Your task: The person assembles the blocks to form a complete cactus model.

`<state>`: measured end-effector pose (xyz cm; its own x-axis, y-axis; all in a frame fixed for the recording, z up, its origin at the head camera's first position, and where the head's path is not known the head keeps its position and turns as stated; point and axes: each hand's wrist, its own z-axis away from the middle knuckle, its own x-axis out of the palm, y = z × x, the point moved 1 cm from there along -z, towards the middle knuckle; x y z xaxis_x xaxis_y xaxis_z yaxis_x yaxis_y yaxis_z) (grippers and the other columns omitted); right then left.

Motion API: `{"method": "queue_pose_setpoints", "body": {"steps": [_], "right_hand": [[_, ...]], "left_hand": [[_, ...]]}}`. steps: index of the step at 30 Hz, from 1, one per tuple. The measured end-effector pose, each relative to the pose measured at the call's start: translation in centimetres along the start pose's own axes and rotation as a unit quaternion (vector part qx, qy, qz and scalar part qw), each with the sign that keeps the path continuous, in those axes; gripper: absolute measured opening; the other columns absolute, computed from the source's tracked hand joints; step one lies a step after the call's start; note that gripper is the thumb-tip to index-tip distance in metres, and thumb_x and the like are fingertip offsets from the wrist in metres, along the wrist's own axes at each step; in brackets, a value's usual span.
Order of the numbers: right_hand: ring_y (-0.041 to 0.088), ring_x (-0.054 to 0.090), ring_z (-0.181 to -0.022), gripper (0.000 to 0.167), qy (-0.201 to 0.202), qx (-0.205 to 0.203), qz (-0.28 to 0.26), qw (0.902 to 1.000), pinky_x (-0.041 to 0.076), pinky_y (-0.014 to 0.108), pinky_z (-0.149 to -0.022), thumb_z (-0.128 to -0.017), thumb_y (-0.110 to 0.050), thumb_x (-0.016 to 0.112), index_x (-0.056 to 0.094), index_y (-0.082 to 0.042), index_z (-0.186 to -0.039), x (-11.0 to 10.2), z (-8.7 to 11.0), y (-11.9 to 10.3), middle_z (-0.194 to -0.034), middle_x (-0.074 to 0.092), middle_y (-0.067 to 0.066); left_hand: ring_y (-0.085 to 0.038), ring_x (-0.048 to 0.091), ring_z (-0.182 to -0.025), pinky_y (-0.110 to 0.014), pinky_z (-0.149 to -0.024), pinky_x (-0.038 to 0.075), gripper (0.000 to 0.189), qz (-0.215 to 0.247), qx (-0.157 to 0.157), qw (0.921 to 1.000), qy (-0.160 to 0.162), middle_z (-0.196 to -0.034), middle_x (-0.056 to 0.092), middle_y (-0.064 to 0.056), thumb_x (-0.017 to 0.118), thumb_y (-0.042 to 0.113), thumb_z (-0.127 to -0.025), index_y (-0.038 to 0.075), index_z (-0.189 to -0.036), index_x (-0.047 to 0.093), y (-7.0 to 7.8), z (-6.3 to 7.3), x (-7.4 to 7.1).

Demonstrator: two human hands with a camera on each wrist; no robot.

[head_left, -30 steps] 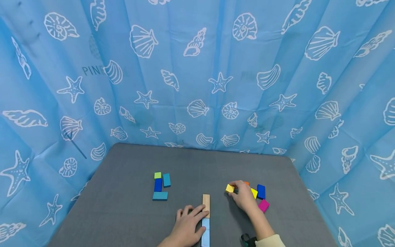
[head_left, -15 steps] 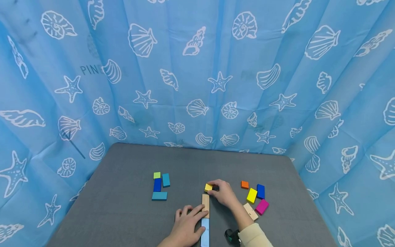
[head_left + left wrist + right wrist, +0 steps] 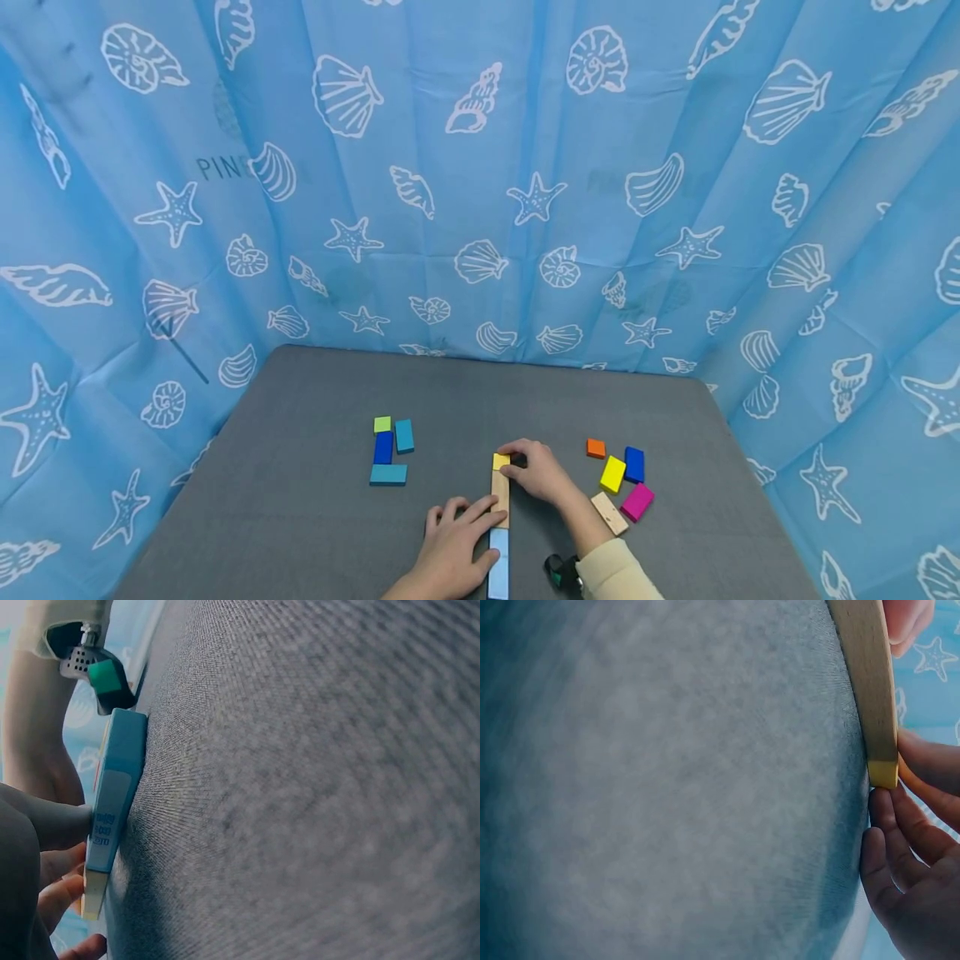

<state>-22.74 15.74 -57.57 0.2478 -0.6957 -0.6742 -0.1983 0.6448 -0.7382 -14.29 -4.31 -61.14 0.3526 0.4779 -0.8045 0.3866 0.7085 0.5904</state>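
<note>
My right hand [image 3: 540,473] pinches a small yellow block [image 3: 500,461] between thumb and fingers. In the right wrist view the yellow block [image 3: 883,774] sits flush against the end of a long plain wooden block [image 3: 874,682]. My left hand [image 3: 453,550] lies with fingers spread, fingertips on the wooden block [image 3: 500,485] and thumb at a light-blue oblong piece [image 3: 498,579]. Printed text shows on that blue piece [image 3: 112,795] in the left wrist view. Yellow block, wooden block and blue piece stand end to end in one straight line on the grey table [image 3: 315,533].
At left lie a lime cube [image 3: 382,424], a dark-blue block [image 3: 383,447] and two teal blocks [image 3: 387,475]. Right of my right hand are orange [image 3: 596,448], yellow [image 3: 612,474], blue [image 3: 634,465], magenta [image 3: 637,502] and wooden [image 3: 609,512] blocks. A blue shell-print curtain [image 3: 480,208] surrounds the table.
My right hand has carried the yellow block left from the right-hand group, then down to the wooden block's far end. My left hand has stayed in place.
</note>
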Motion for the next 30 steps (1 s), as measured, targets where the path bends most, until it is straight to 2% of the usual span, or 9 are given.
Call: {"method": "queue_pose_setpoints", "body": {"steps": [6,9,15,23,30], "right_hand": [[0.023,0.062,-0.099,0.030,0.007,-0.002,0.011,0.9999,0.052,0.046,-0.085,-0.093,-0.018,0.073,0.071,-0.009,-0.122,-0.3,0.2,0.0,-0.114,0.069,0.008],[0.022,0.063,-0.097,0.031,0.029,-0.004,0.013,0.9995,0.052,0.044,-0.082,-0.092,-0.016,0.074,0.071,-0.008,-0.122,-0.7,0.7,-0.3,-0.113,0.069,0.009],[0.026,0.067,-0.100,0.034,0.086,0.001,0.025,0.9960,0.056,0.048,-0.086,-0.089,-0.016,0.078,0.071,-0.007,-0.121,-1.4,2.4,-0.8,-0.117,0.071,0.008],[0.022,0.066,-0.097,0.039,0.134,0.069,0.045,0.9876,0.057,0.045,-0.087,-0.084,-0.018,0.083,0.070,-0.009,-0.121,-2.9,5.5,-0.7,-0.113,0.072,0.005],[0.022,0.066,-0.094,0.040,0.173,0.129,0.112,0.9700,0.055,0.045,-0.082,-0.080,-0.014,0.086,0.072,-0.007,-0.117,-4.7,9.0,0.4,-0.107,0.072,0.006]], "left_hand": [[-0.027,0.043,-0.125,-0.064,-0.091,0.031,0.048,0.000,0.003,1.0000,0.003,-0.157,0.040,0.020,0.062,0.046,-0.096,0.047,-0.143,0.051,0.2,0.1,-0.1],[-0.026,0.043,-0.124,-0.063,-0.091,0.031,0.048,-0.006,-0.002,1.0000,-0.001,-0.156,0.041,0.020,0.062,0.047,-0.096,0.047,-0.143,0.051,0.3,0.1,-0.4],[-0.025,0.043,-0.123,-0.059,-0.089,0.031,0.049,-0.013,-0.003,0.9999,-0.004,-0.156,0.041,0.019,0.063,0.049,-0.095,0.048,-0.143,0.051,0.5,0.2,-0.7],[-0.026,0.043,-0.122,-0.063,-0.090,0.031,0.048,-0.017,-0.004,0.9998,0.007,-0.155,0.043,0.020,0.064,0.050,-0.094,0.047,-0.141,0.053,0.4,0.2,-0.3],[-0.026,0.042,-0.122,-0.062,-0.088,0.031,0.048,-0.010,-0.005,0.9999,0.007,-0.155,0.043,0.019,0.065,0.047,-0.095,0.046,-0.141,0.054,0.4,0.2,-0.3]]}}
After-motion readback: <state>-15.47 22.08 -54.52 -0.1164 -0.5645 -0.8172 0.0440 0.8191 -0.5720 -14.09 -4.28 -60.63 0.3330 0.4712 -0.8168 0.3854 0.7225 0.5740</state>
